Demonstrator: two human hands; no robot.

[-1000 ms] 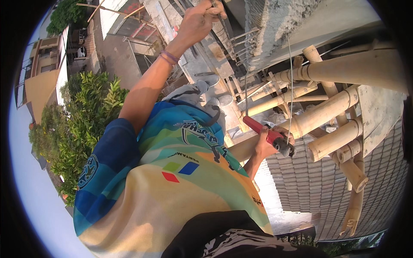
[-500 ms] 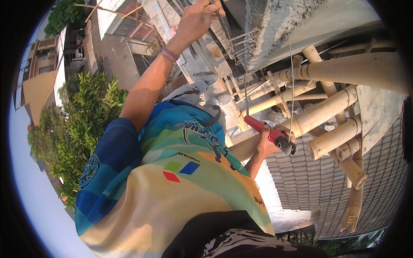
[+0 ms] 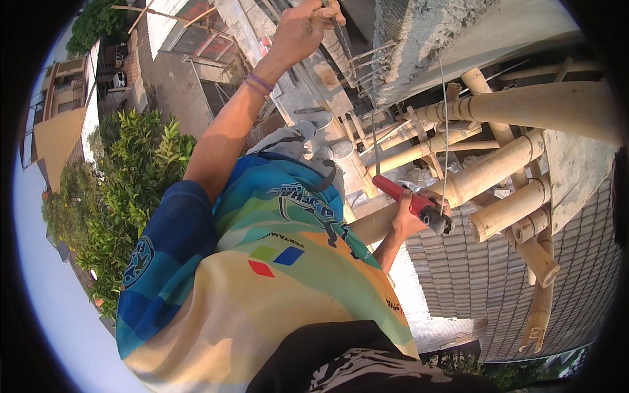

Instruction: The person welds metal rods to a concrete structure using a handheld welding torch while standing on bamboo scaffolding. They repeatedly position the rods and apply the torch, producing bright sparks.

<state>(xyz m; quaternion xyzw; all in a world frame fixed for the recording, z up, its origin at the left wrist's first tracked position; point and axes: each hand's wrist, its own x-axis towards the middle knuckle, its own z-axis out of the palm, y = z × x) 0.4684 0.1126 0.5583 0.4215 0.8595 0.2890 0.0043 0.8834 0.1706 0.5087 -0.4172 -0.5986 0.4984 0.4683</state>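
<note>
Green shrubs point(image 3: 124, 196) fill the left of the view, with a yellow-walled building point(image 3: 56, 131) beyond them near the rim. Just right of them a person in a blue, green and yellow jersey point(image 3: 249, 275) takes up the middle, seen from above and behind. The left arm stretches straight up and away, a purple band on its wrist, and the left hand point(image 3: 303, 27) is closed in a fist around a thin steel bar point(image 3: 341, 39) at the top edge, beside the bent bars that stick out from a rough grey concrete slab point(image 3: 426, 33). The bar's upper end is cut off by the rim, so its length cannot be told. The right arm is bent at the elbow, mostly hidden behind the torso; only the forearm shows. The right hand point(image 3: 409, 219) grips a red-handled tool point(image 3: 409, 200), probably pliers; its dark head is partly covered by the fingers and hard to make out. A thin wire point(image 3: 444, 131) runs up from the tool's head toward the slab. The tool sits against a lashed frame of bamboo poles point(image 3: 498, 167) that crowds the right side. Below the poles lies a tiled roof point(image 3: 498, 295), well beneath the hand. Open room is scarce: the slab closes above, the poles to the right, the person's own body to the left.
</note>
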